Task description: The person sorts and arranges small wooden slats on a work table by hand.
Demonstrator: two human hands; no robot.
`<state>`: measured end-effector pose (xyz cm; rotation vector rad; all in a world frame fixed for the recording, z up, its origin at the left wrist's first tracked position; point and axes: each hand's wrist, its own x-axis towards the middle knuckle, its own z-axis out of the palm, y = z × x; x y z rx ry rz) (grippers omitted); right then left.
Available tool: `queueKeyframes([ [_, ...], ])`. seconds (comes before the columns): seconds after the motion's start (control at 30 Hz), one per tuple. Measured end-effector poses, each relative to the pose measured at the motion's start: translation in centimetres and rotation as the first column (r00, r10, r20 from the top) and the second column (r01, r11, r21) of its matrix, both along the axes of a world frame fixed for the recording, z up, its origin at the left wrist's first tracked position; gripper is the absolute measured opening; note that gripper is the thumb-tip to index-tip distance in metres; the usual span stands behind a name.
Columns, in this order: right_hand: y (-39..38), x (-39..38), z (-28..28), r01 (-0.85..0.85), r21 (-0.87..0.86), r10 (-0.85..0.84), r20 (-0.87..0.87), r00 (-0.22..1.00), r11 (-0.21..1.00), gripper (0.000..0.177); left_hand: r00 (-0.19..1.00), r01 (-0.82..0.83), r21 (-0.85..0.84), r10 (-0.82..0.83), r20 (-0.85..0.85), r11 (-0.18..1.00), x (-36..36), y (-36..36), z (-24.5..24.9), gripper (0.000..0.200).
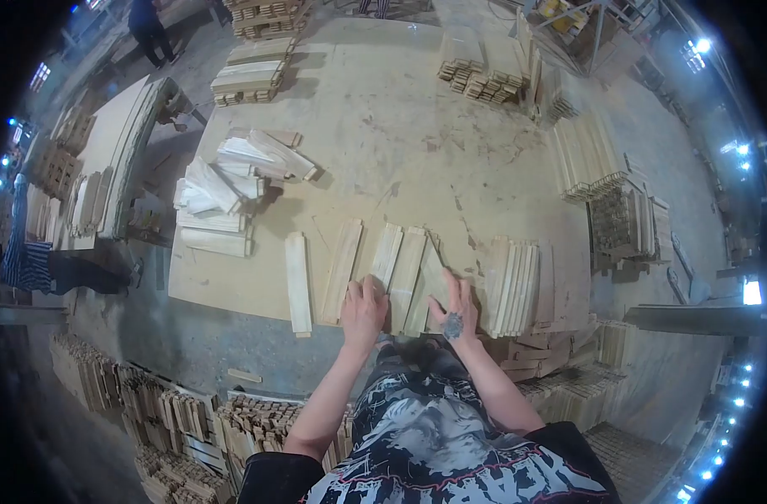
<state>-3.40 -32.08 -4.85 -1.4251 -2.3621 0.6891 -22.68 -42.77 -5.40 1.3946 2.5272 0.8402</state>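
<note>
Several pale wooden slats lie side by side along the near edge of the wooden worktable [400,126]. My left hand [364,312] rests with bent fingers on the near end of a wooden slat [387,252], hiding that end. To its left are a greyish slat [342,273] and a lighter slat [297,281] whose end juts past the edge. A middle slat [407,273] lies between my hands. My right hand [455,312], thumb and fingers apart, touches a slanted slat [427,290]. Just to the right sits a tight row of slats [514,286].
A loose heap of slats [215,189] lies on the table's left. Stacked bundles stand at the far left [250,71], far right [484,71] and right edge [587,155]. More slat stacks [173,420] stand on the floor around me. People stand at left [47,265] and far back [148,34].
</note>
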Motion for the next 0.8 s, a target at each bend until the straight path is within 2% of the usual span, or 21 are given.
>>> queueKeyframes([
  [0.07,0.5,1.1,0.2,0.032,0.059,-0.033,0.011,0.999,0.998,0.074,0.999,-0.048,-0.006,0.047,-0.025,0.999,-0.1,-0.2,-0.5,0.054],
  [0.2,0.6,3.6,0.0,0.158,0.049,-0.163,0.098,0.982,0.986,0.075,0.994,-0.104,-0.081,0.105,0.01,0.991,-0.8,-1.3,-0.1,0.053],
  [0.3,0.3,3.9,0.9,0.21,0.014,-0.21,0.131,0.969,0.978,0.076,0.989,-0.147,-0.064,0.147,0.001,0.987,-1.9,-2.4,1.0,0.052],
  [0.4,0.2,3.9,1.3,0.253,-0.007,-0.249,0.14,0.958,0.968,0.076,0.936,-0.209,0.036,0.211,-0.28,0.977,-4.0,-2.6,1.6,0.053],
  [0.43,0.2,3.9,1.4,0.265,-0.008,-0.261,0.138,0.955,0.964,0.076,0.962,-0.224,-0.002,0.221,-0.163,0.975,-4.8,-2.7,0.8,0.054],
  [0.53,0.3,3.8,1.6,0.293,-0.036,-0.283,0.173,0.943,0.955,0.077,0.975,-0.158,-0.074,0.144,-0.17,0.985,-5.4,-3.1,0.0,0.054],
  [0.63,0.2,3.8,1.6,0.295,-0.038,-0.283,0.186,0.941,0.955,0.078,0.933,-0.121,0.062,0.135,-0.332,0.991,-3.2,-2.0,0.8,0.054],
  [0.7,0.1,3.7,1.6,0.291,-0.032,-0.279,0.194,0.94,0.956,0.079,0.991,0.014,0.045,-0.008,-0.13,0.999,-0.3,-0.7,1.4,0.054],
  [0.77,0.1,3.4,1.5,0.282,-0.032,-0.27,0.207,0.94,0.959,0.08,0.983,0.168,0.091,-0.159,-0.09,0.982,2.4,0.9,2.9,0.054],
  [0.8,0.0,3.4,1.4,0.278,-0.034,-0.265,0.218,0.939,0.96,0.08,0.983,0.172,0.069,-0.167,-0.078,0.983,3.2,1.3,2.5,0.055],
])
